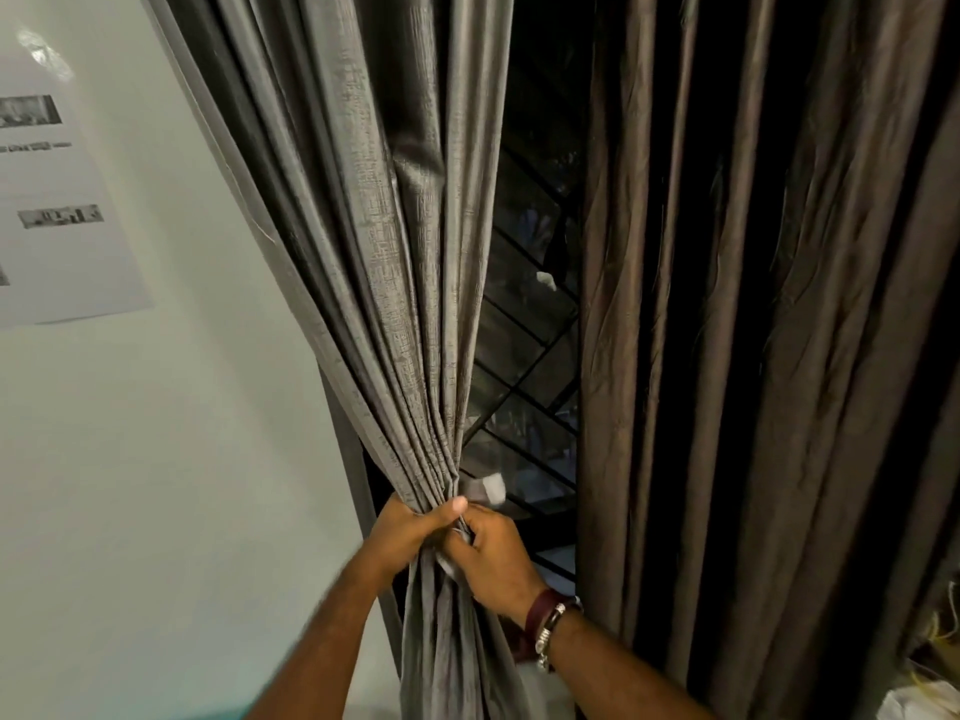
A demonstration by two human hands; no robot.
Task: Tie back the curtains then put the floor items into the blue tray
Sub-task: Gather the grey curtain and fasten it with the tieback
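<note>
Your left hand [415,532] is closed round the gathered grey curtain [405,304], thumb across the pleats; your right hand [493,558] pinches a pale tie [488,488] whose end sticks out just above your fingers [457,506]. The cloth is soft, fairly heavy and likely to slip, so keep hold at the narrow waist where the folds bunch. The brown curtain [727,356] hangs loose beyond your right hand, untied.

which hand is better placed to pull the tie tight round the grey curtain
Right hand: it already pinches the pale tie at the gathered grey curtain, while the left hand clamps the bunch.
</note>
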